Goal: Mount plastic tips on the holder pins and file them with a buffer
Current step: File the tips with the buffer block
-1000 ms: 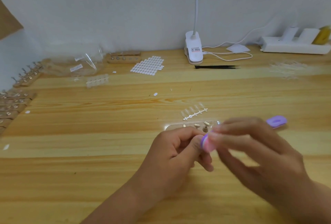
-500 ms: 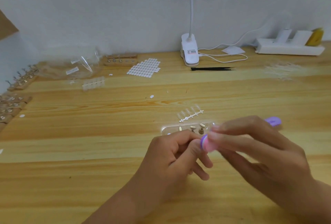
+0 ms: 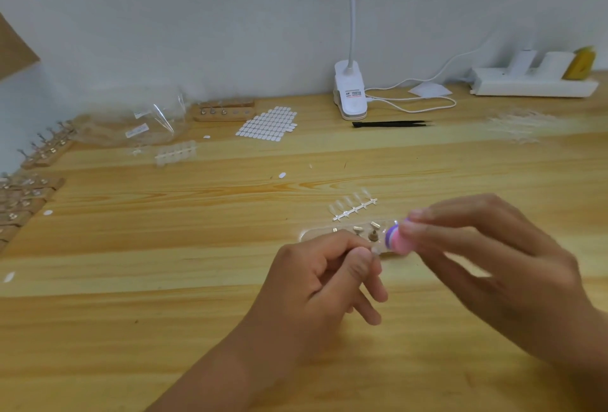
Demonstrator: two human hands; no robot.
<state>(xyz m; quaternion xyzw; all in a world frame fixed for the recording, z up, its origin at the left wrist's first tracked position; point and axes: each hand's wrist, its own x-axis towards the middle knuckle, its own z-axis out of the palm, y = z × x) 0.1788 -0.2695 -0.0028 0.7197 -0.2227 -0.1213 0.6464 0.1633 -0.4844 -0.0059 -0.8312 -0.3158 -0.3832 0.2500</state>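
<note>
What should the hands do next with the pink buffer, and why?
Probably slide the buffer lightly across the small clear tip. The left hand pinches that tip, and the right hand holds the pink and purple buffer right beside it. The clear holder lies on the table behind them, so filing seems the step that is due.

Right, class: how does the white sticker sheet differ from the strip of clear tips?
The sticker sheet is opaque white, with many rows; the tip strip is clear, one row. The sheet lies far back near the clip lamp; the strip lies just behind the clear holder. Both lie flat on the table.
</note>
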